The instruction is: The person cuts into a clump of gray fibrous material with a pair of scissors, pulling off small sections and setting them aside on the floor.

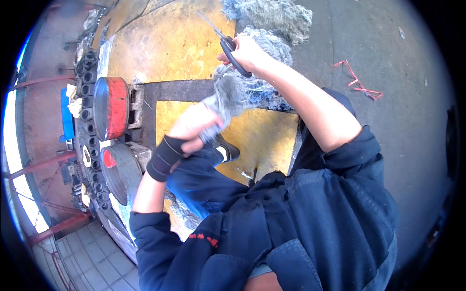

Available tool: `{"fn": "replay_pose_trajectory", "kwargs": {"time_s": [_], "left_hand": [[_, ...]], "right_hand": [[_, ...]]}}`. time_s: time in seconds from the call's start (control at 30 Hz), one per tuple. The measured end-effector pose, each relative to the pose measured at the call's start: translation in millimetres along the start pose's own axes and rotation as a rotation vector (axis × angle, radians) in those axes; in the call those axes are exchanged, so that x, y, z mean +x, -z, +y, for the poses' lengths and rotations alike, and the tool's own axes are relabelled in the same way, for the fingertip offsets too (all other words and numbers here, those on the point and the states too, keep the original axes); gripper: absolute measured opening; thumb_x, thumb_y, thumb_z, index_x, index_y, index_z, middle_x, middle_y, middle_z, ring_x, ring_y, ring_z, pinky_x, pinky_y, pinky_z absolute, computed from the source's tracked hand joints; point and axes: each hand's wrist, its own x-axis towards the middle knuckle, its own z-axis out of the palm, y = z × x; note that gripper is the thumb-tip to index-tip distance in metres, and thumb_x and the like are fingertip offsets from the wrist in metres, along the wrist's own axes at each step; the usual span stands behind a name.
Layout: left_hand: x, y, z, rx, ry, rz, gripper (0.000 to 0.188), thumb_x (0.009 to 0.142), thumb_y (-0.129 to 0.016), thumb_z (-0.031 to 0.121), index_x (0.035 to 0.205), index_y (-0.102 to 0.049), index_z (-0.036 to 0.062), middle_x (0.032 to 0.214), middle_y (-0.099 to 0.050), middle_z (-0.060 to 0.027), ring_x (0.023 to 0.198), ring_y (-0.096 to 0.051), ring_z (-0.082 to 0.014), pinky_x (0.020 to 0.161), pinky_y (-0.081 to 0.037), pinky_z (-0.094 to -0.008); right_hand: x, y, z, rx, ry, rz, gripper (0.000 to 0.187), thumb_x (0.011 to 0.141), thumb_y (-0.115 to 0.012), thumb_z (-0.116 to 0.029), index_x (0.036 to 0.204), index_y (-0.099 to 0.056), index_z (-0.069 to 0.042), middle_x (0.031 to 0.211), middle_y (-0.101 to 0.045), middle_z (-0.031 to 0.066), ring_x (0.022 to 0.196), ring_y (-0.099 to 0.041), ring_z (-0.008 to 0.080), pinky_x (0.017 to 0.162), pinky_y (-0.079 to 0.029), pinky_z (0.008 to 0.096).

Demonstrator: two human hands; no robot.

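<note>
My left hand (196,122), with a black wrap (166,156) round its wrist, grips one end of a bundle of tangled grey-blue yarn (234,89). The hand is slightly blurred. Farther away and to the right, my right hand (250,52) holds a pair of scissors (228,44) by the black handles. Their blades point to the far left, away from the bundle. Part of the yarn passes below my right hand and forearm. Beyond it lies a larger heap of the same yarn (274,19).
Yellow boards (170,46) lie on the dark floor in front of me. To the left stand a red drum (117,107) and a grey drum (127,169), beside a row of dark hollow cylinders (87,89). Red string (357,83) lies on the right.
</note>
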Motion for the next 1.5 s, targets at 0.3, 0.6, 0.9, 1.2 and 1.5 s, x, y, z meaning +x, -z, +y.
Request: {"fn": "replay_pose_trajectory", "kwargs": {"time_s": [0.3, 0.6, 0.9, 1.2, 1.5], "left_hand": [[-33, -55, 32, 0.346, -0.250, -0.339, 0.011, 0.069, -0.055, 0.015, 0.079, -0.055, 0.0105, 0.074, -0.050, -0.0002, 0.077, -0.048, -0.0178, 0.069, -0.037, -0.0295], [-41, -57, 34, 0.327, -0.294, -0.277, 0.013, 0.070, -0.055, 0.017, 0.080, -0.055, 0.0089, 0.075, -0.051, -0.0016, 0.080, -0.048, -0.0185, 0.071, -0.037, -0.0284], [-49, -59, -18, -0.198, -0.205, -0.050, 0.033, 0.064, -0.058, 0.031, 0.072, -0.056, -0.0004, 0.068, -0.057, -0.0161, 0.066, -0.056, -0.0348, 0.059, -0.044, -0.0415], [-71, -41, -62, -0.337, 0.121, -0.196, 0.054, 0.083, -0.047, 0.051, 0.068, -0.060, 0.0002, 0.064, -0.057, -0.0200, 0.068, -0.056, -0.0383, 0.060, -0.043, -0.0436], [-79, -41, -95, -0.357, 0.175, -0.085, 0.047, 0.085, -0.052, 0.045, 0.070, -0.054, 0.0003, 0.062, -0.048, -0.0157, 0.062, -0.051, -0.0282, 0.057, -0.039, -0.0357]], "right_hand": [[-7, -62, 23, -0.598, -0.049, -0.186, 0.028, 0.074, -0.057, -0.025, 0.082, -0.066, 0.000, 0.089, -0.064, 0.0214, 0.087, -0.062, 0.0355, 0.076, -0.049, 0.0410], [12, -146, 72, -0.912, 0.151, -0.408, 0.028, 0.069, -0.065, -0.024, 0.085, -0.065, 0.000, 0.086, -0.065, 0.0173, 0.084, -0.065, 0.0291, 0.073, -0.051, 0.0366], [39, -200, 141, -1.554, 0.362, -0.571, 0.066, 0.066, -0.070, -0.031, 0.110, -0.048, 0.012, 0.111, -0.051, 0.0238, 0.120, -0.039, 0.0413, 0.099, -0.038, 0.0433], [74, -161, 203, -1.421, -0.199, -0.262, 0.024, 0.079, -0.056, -0.012, 0.099, -0.054, 0.000, 0.094, -0.064, 0.0175, 0.090, -0.064, 0.0271, 0.077, -0.050, 0.0371], [131, -43, 195, -0.493, -0.318, 0.374, 0.026, 0.065, -0.062, -0.018, 0.077, -0.061, 0.005, 0.080, -0.063, 0.0240, 0.079, -0.063, 0.0357, 0.072, -0.049, 0.0401]]}}
